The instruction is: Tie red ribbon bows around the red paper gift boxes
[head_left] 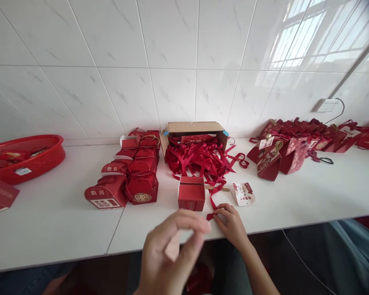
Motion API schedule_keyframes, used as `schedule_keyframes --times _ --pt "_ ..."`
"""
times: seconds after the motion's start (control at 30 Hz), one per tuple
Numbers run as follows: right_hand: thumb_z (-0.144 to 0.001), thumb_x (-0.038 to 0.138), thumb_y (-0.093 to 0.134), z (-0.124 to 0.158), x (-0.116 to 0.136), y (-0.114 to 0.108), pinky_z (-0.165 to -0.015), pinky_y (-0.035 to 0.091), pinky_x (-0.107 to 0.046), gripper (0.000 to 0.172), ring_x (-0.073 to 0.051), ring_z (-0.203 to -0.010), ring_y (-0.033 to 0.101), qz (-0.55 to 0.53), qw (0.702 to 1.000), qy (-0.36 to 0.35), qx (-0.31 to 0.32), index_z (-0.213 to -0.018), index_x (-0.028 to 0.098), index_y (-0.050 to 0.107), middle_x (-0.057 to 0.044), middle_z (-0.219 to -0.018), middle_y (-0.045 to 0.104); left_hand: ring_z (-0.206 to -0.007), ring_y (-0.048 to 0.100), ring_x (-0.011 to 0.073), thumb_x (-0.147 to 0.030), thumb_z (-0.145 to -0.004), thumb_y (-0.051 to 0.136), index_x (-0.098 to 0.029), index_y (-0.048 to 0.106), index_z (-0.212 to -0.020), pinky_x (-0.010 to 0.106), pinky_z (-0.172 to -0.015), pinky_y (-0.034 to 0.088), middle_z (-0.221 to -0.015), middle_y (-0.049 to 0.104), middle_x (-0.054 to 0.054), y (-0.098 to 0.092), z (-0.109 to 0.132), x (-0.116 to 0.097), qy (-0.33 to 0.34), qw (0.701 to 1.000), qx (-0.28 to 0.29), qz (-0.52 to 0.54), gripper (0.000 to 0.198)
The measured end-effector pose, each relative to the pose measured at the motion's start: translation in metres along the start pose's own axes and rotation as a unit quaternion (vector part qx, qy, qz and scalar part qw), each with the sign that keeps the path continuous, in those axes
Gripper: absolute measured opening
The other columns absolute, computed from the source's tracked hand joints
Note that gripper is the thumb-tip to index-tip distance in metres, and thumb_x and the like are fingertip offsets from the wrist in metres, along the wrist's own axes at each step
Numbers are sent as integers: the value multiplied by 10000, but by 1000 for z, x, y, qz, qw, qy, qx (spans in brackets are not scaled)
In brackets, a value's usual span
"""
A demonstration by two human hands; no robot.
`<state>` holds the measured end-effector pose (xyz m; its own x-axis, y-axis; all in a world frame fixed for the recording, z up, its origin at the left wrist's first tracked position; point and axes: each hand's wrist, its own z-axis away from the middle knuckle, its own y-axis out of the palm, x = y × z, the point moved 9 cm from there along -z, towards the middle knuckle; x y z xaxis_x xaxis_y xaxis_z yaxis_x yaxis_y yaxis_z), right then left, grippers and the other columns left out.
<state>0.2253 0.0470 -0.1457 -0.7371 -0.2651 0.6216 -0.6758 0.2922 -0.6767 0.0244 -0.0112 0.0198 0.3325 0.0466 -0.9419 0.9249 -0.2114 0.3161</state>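
Note:
A small red gift box stands with its top open near the counter's front edge. My right hand pinches the end of a red ribbon just right of the box. The ribbon trails back to the tangled ribbon pile. My left hand hovers in front of the box, blurred, with the fingers curled toward the thumb; whether it holds anything I cannot tell. A white printed tag lies flat to the right of the box.
A cardboard box lies on its side spilling ribbons. Closed red gift boxes stand left of it. More finished boxes with tags line the right. A red plastic basin sits far left. A tiled wall is behind.

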Motion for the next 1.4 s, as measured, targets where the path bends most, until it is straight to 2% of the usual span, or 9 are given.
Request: schedule_keyframes --times 0.1,0.2,0.57,0.7,0.8,0.93,1.07,1.3,1.4 --pt "-901 309 514 1 0 -1 -827 498 -405 198 -235 -900 595 -2 1000 -2 -3 -895 230 696 -88 -987 619 -771 606 205 -318 -778 722 -231 736 -722 320 -775 472 -741 675 43 0 -24 -4 24 999 -18 -16 104" --pt "-906 329 513 1 -2 0 -836 496 -410 205 -237 -905 595 -6 1000 -3 -1 -887 229 691 -88 -987 617 -704 594 159 -341 -790 712 -227 744 -746 273 -720 459 -703 670 19 2 -37 7 -4 998 4 56 126" --pt "-906 320 519 2 -3 2 -840 489 -413 188 -238 -915 586 -8 1000 -3 4 -900 228 682 -87 -994 615 -674 583 140 -318 -758 752 -205 757 -739 264 -702 440 -690 681 25 7 -38 18 -37 992 25 122 114" --pt "-907 311 516 2 -4 3 -842 481 -418 181 -241 -921 579 -10 1000 2 8 -900 227 677 -85 -999 611 -690 569 141 -351 -769 731 -177 694 -729 264 -697 437 -713 615 16 13 -41 24 -64 975 58 207 183" --pt "-906 305 521 2 -4 4 -841 478 -422 174 -241 -916 574 -13 1000 1 9 -902 225 676 -85 -994 610 -668 551 132 -329 -781 719 -167 614 -654 259 -668 435 -674 541 -7 13 -46 32 -89 962 53 251 231" --pt "-909 305 517 1 -3 3 -843 474 -428 177 -242 -912 568 -9 1000 3 9 -898 225 675 -88 -998 608 -648 561 117 -282 -718 789 -155 601 -624 235 -673 443 -619 555 -16 7 -50 43 -109 970 17 218 245" --pt "-907 305 516 1 -2 3 -838 477 -424 178 -243 -909 573 -6 1000 1 13 -898 228 676 -86 -997 612 -613 571 109 -306 -645 845 -152 622 -616 237 -677 455 -595 590 -18 3 -51 44 -91 979 -13 184 273" --pt "-896 293 525 1 -1 1 -823 483 -404 166 -240 -901 584 -2 1000 -3 5 -887 231 680 -80 -986 621 -596 588 106 -344 -666 829 -155 661 -655 228 -644 459 -614 622 -8 0 -51 45 -71 987 -16 143 254" --pt "-899 303 522 1 -1 1 -832 479 -411 173 -242 -905 582 -12 1000 6 10 -894 228 678 -83 -991 616 -585 579 119 -417 -702 785 -157 672 -706 256 -635 468 -650 632 4 -16 -56 47 -46 992 -56 101 283"
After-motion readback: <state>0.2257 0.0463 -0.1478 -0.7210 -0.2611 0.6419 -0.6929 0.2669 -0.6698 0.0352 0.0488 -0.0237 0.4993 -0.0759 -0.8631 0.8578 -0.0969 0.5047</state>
